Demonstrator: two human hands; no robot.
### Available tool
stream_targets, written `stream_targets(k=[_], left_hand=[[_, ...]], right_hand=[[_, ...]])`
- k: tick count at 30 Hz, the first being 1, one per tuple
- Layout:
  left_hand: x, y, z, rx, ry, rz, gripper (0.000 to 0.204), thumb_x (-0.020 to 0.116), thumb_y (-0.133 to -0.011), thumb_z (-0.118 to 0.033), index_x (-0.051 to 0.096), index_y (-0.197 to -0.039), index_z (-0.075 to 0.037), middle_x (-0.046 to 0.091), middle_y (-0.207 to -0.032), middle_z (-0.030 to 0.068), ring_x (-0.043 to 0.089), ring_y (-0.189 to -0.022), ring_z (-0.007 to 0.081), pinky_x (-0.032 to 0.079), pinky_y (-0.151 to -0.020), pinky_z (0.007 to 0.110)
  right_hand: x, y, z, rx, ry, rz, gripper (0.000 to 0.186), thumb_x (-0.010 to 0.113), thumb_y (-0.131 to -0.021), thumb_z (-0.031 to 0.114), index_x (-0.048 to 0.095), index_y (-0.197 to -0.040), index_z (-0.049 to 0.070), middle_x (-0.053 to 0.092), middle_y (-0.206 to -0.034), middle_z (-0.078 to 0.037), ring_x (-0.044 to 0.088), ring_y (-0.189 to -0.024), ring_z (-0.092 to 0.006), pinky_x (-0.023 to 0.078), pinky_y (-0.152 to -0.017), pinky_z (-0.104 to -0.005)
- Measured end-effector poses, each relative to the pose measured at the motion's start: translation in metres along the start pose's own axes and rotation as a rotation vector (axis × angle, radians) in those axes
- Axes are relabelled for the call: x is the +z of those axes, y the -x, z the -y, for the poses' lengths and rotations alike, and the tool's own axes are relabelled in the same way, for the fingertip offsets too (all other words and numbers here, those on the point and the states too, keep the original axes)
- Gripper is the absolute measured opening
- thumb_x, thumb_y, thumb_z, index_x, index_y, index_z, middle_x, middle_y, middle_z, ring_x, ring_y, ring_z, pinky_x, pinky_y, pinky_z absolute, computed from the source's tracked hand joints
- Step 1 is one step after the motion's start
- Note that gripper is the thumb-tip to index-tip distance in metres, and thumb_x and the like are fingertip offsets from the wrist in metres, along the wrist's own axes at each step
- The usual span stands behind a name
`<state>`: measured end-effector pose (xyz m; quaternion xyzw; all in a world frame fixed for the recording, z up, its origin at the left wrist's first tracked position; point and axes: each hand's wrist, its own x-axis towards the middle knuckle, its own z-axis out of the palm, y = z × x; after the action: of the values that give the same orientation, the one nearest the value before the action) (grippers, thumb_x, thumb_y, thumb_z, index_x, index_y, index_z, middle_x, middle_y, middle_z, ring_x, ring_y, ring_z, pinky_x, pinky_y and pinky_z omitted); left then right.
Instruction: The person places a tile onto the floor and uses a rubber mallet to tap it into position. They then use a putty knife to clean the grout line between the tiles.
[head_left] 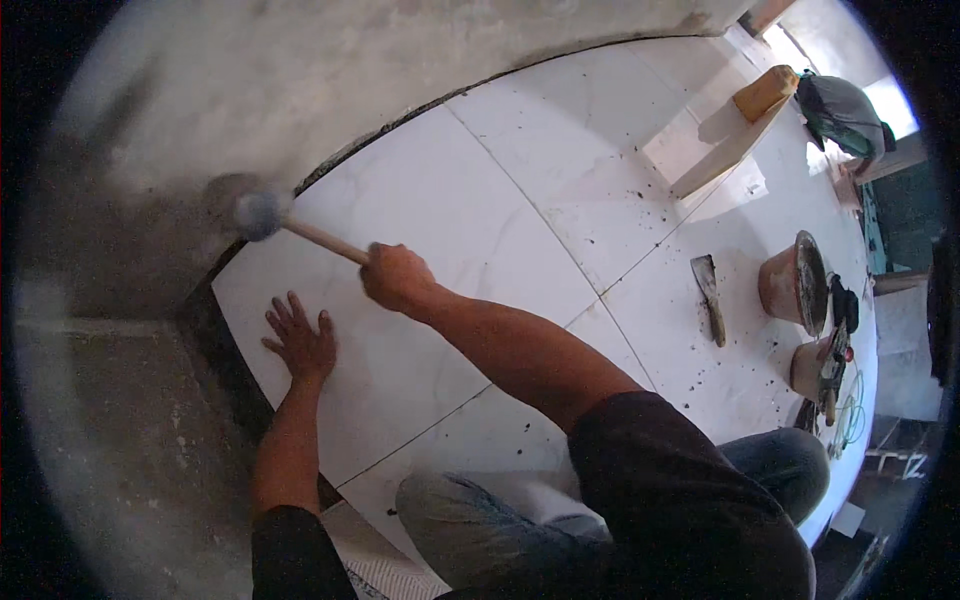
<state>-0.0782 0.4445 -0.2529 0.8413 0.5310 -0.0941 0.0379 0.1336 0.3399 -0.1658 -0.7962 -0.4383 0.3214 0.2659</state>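
My right hand (398,278) is closed around the wooden handle of a mallet (325,239). The mallet's rounded grey head is over the tile's far left corner, close to the wall; whether it touches the tile I cannot tell. Below it, my left hand (303,338) lies flat with fingers spread on the same large white floor tile (440,220). A dark gap runs between this tile and the concrete wall (240,110). Thin joints separate it from the neighbouring tiles.
To the right lie a trowel (709,300) and scattered dark crumbs. Beyond it stand a bucket (783,285) of grey mix and a second bucket (808,368) with tools across it. An upright board (730,160) with a wooden block (766,93) stands farther back. My knees rest on the tiles.
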Motion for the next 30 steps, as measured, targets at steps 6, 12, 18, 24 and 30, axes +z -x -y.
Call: stream_targets(k=[6, 12, 18, 24, 30], left_hand=[[-0.001, 0.001, 0.000, 0.018, 0.021, -0.040, 0.070, 0.036, -0.095, -0.047, 0.006, -0.149, -0.015, 0.000, -0.155, 0.0151, -0.001, -0.142, 0.0379, 0.005, -0.104, 0.069], [-0.001, 0.004, 0.001, 0.038, 0.000, -0.014, 0.073, 0.029, -0.094, -0.055, 0.006, -0.149, -0.011, 0.002, -0.154, 0.0190, 0.001, -0.141, 0.0399, 0.002, -0.106, 0.067], [-0.004, 0.001, 0.000, 0.041, -0.022, -0.007, 0.072, 0.028, -0.095, -0.055, 0.006, -0.149, -0.013, 0.002, -0.154, 0.0164, 0.000, -0.142, 0.0379, 0.002, -0.106, 0.066], [-0.006, -0.002, 0.003, 0.032, -0.032, 0.006, 0.071, 0.029, -0.095, -0.052, 0.005, -0.149, -0.012, 0.000, -0.155, 0.0154, 0.000, -0.142, 0.0373, 0.003, -0.107, 0.066], [-0.005, -0.078, -0.093, -0.063, 0.129, -0.062, 0.081, 0.034, -0.093, -0.053, 0.005, -0.147, 0.000, 0.000, -0.155, 0.0169, -0.001, -0.143, 0.0330, 0.000, -0.109, 0.061]], right_hand=[[0.003, -0.007, 0.000, 0.055, 0.114, -0.010, 0.023, 0.054, -0.085, 0.020, 0.061, -0.093, 0.000, 0.066, -0.088, -0.021, 0.066, -0.084, -0.0367, 0.053, -0.075, -0.0471], [-0.012, -0.002, -0.017, 0.038, 0.246, 0.021, 0.024, 0.057, -0.082, 0.019, 0.061, -0.097, 0.000, 0.066, -0.089, -0.019, 0.066, -0.084, -0.0366, 0.054, -0.074, -0.0464], [-0.068, 0.000, -0.037, 0.164, 0.363, 0.109, 0.025, 0.061, -0.078, 0.014, 0.065, -0.099, 0.003, 0.066, -0.096, -0.018, 0.066, -0.091, -0.0324, 0.054, -0.078, -0.0446], [-0.201, 0.122, -0.126, -0.004, 0.648, 0.325, 0.024, 0.048, -0.084, 0.020, 0.061, -0.086, -0.001, 0.065, -0.076, -0.018, 0.065, -0.073, -0.0357, 0.052, -0.068, -0.0472], [-0.194, 0.330, -0.241, 0.455, 0.260, 0.128, 0.024, 0.061, -0.084, 0.026, 0.059, -0.087, 0.002, 0.058, -0.061, -0.017, 0.060, -0.057, -0.0343, 0.045, -0.053, -0.0443]])
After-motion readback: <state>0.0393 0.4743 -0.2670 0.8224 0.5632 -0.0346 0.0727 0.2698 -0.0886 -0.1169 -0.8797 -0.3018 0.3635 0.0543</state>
